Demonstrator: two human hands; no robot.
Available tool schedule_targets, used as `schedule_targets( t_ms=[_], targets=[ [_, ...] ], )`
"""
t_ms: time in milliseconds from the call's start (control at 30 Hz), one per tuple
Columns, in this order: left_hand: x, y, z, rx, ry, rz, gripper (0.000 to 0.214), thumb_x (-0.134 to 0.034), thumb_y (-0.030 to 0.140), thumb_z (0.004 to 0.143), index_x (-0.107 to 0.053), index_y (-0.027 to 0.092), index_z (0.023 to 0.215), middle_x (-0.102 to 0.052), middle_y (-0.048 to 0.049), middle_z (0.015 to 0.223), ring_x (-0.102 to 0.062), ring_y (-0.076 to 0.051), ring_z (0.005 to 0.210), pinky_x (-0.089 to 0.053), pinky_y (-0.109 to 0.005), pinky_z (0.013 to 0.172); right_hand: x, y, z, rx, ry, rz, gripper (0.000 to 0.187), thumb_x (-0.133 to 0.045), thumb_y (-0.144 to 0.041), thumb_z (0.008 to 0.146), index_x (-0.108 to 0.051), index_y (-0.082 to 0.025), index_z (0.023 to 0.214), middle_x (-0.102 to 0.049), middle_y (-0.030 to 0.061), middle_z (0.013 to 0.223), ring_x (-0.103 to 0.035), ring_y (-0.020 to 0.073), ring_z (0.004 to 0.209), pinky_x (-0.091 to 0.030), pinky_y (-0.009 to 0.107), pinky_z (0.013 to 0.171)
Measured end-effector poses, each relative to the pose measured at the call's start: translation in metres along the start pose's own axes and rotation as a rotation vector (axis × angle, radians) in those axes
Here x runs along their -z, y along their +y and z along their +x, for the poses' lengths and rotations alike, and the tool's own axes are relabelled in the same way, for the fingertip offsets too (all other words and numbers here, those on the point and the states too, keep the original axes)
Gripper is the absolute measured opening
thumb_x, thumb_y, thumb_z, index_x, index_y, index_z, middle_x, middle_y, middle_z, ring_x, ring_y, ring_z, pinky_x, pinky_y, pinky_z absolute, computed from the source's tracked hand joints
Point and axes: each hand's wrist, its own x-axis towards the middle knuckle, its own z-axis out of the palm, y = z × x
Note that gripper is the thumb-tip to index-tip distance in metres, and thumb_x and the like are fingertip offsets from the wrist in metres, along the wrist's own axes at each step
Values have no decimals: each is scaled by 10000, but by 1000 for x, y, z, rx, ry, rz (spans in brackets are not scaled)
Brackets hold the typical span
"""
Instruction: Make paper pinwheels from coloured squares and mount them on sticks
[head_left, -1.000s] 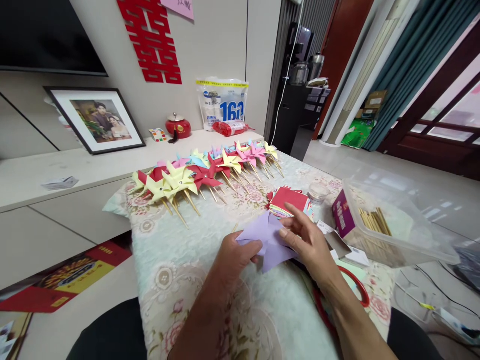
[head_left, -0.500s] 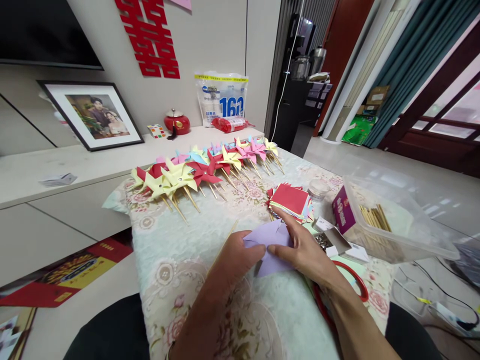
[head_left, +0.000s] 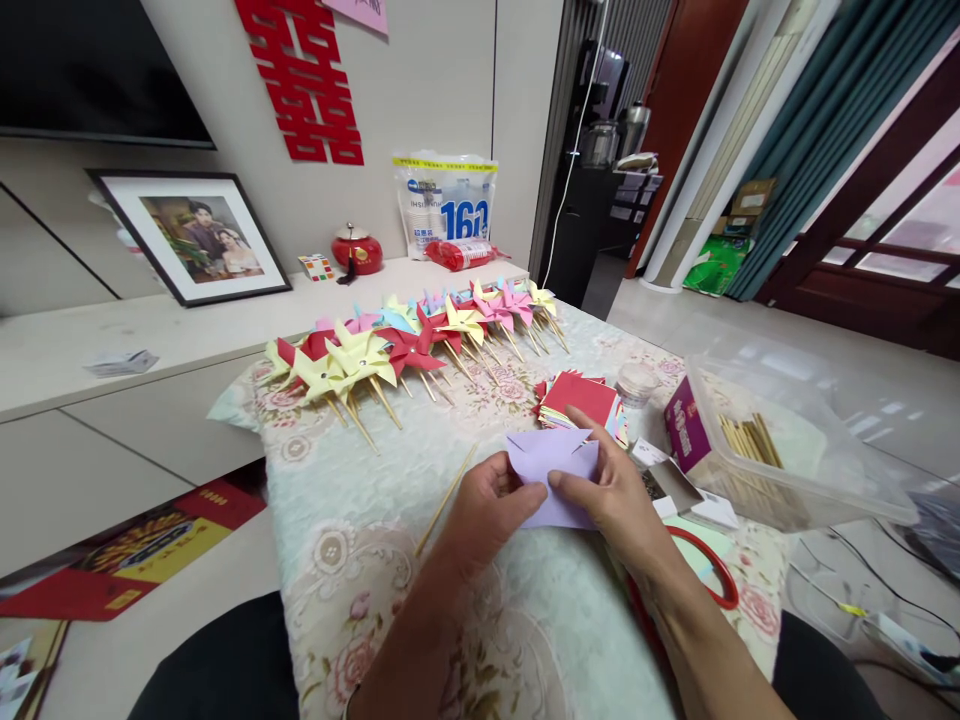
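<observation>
A slit square of purple paper is held over the table, its top edge showing cut flaps. My left hand pinches its left side, thumb near the paper's middle. On the right side, my right hand grips it, with the thumb on its face and the fingers behind. A thin wooden stick lies just left of my left hand. Beyond the hands sits a stack of coloured paper squares, red on top. Red-handled scissors lie partly under my right forearm.
Paper pinwheels on sticks lie in rows across the table's far side. To the right stand a clear plastic bin with wooden sticks, a small open box and a round clear container.
The purple paper has turned in my hands, so its cut edge now faces away and lies flatter. My left hand has shifted slightly right, uncovering more of the stick.
</observation>
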Motion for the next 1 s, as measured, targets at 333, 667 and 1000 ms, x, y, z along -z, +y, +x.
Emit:
schedule_targets(
  t_ms=[333, 667, 1000],
  targets=[
    [-7, -9, 7, -96, 122, -41, 392, -770, 198, 582, -747, 115, 964, -793, -74, 835, -723, -236, 788, -547, -296, 725, -9, -1, -2, 2, 1, 61, 753, -718, -260, 740, -465, -180, 1445, -697, 100, 1190, -654, 253, 990, -514, 386, 851],
    [3, 3, 3, -73, 225, -55, 357, -736, 204, 580, -733, 115, 926, -755, -45, 705, -679, -202, 630, -540, -297, 635, -7, 0, -2, 136, 142, 68, 665, -754, -348, 782, -526, -209, 1391, -677, 88, 1099, -639, 232, 954, -527, 414, 849],
    [11, 12, 1, -82, 312, -45, 388, -739, 213, 569, -723, 90, 936, -742, -33, 688, -649, -180, 596, -509, -274, 603, -4, -5, -4, 618, -60, -297, 172, -593, -160, 930, -732, -259, 956, -682, 42, 895, -634, 201, 878, -502, 347, 774]
  ],
)
